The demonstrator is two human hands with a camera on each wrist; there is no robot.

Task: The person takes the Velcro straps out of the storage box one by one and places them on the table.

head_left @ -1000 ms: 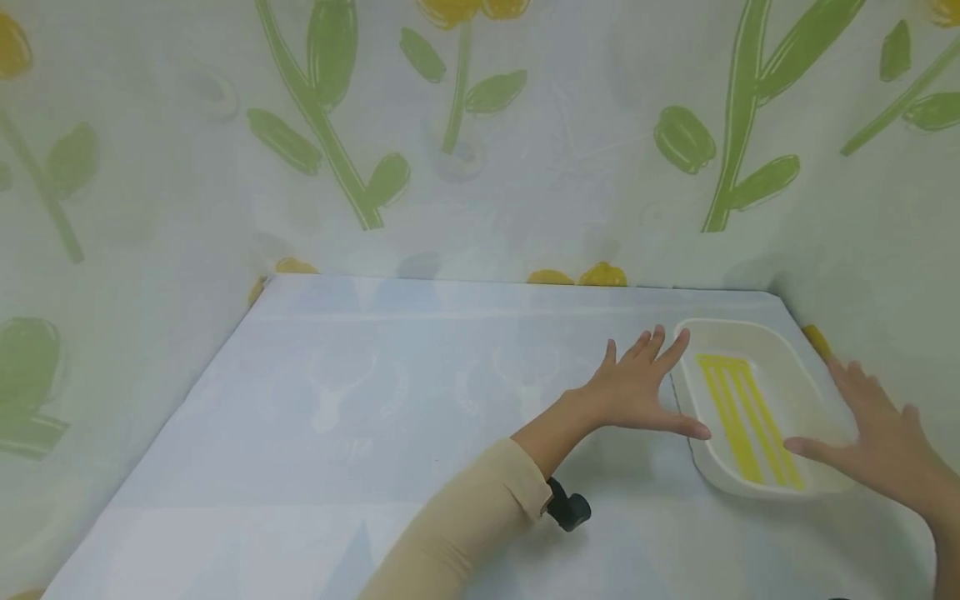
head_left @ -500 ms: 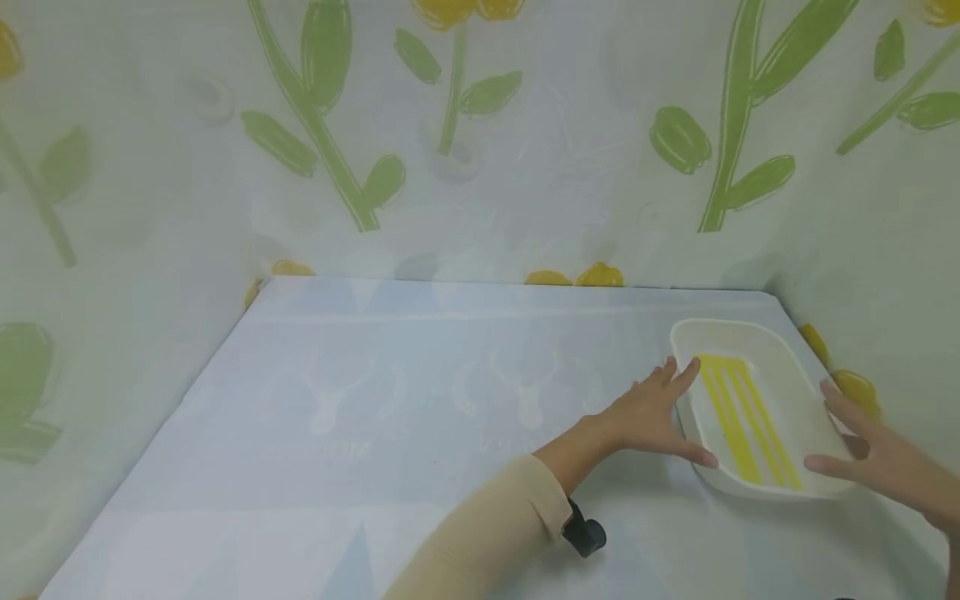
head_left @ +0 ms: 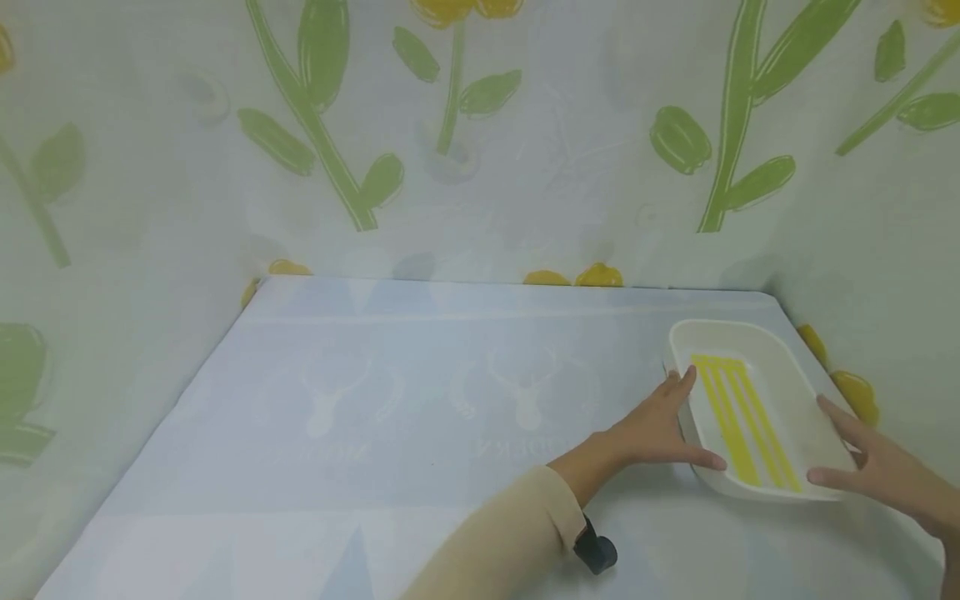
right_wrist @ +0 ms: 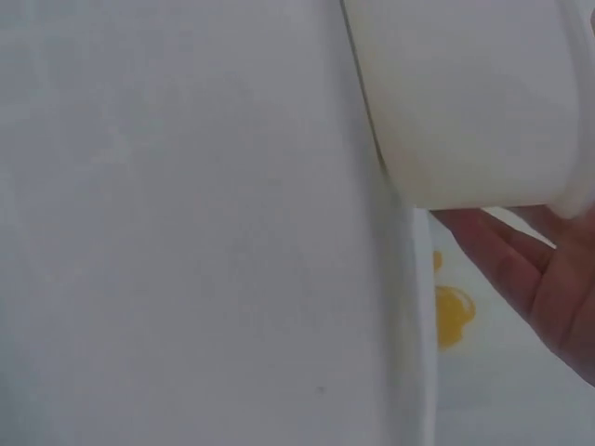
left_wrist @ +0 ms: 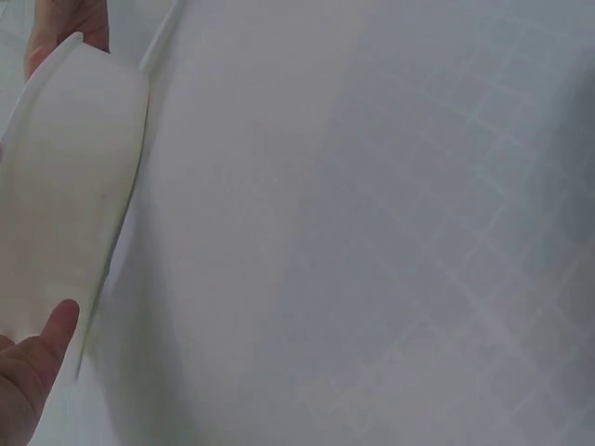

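A white plastic basin point(head_left: 787, 392) with rounded corners rests at the table's right side. Yellow stripes point(head_left: 738, 425) run along its floor; whether they are printed or loose I cannot tell. My left hand point(head_left: 654, 429) grips the basin's left side, thumb at the near rim and index finger at the rim farther up. On the opposite side, my right hand point(head_left: 877, 471) holds the near right corner, thumb over the rim. The right wrist view shows right-hand fingers point(right_wrist: 507, 265) beneath the basin's corner. In the left wrist view, a left-hand finger point(left_wrist: 58, 325) touches the outer wall.
A pale blue-white cloth with faint deer prints covers the table point(head_left: 420, 400). Flower-patterned sheeting point(head_left: 555, 167) rises behind it and at both sides. The table's right edge point(head_left: 798, 342) runs close beside the basin. A black wrist camera point(head_left: 596, 546) hangs below my left cuff.
Both hands have come down from spread-fingered poses near the basin onto its two sides. The basin has shifted hardly at all, slightly leftward in view.
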